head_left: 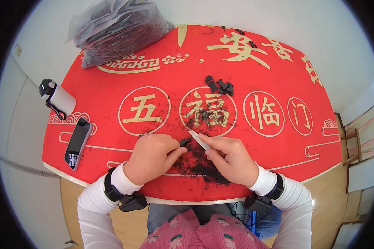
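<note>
My left hand [153,157] is closed, pinching a small black plastic piece [185,142] between thumb and fingertips; its exact kind is mostly hidden by the fingers. Close beside it, my right hand [232,158] grips a slim light-grey utility knife [200,140], its tip angled up and left near the black piece. Under and between both hands lies a heap of fine black shavings [214,176], thickest by the right hand and scattered farther up the cloth. Beyond the hands sit black plastic buckles [225,87], loosely grouped.
The red table cover [278,153] bears gold printed decoration. At the far left stands a large plastic bag [116,33] full of dark pieces. A white bottle [62,99] and a phone [77,143] rest by the left edge. Small black bits [252,44] lie along the far edge.
</note>
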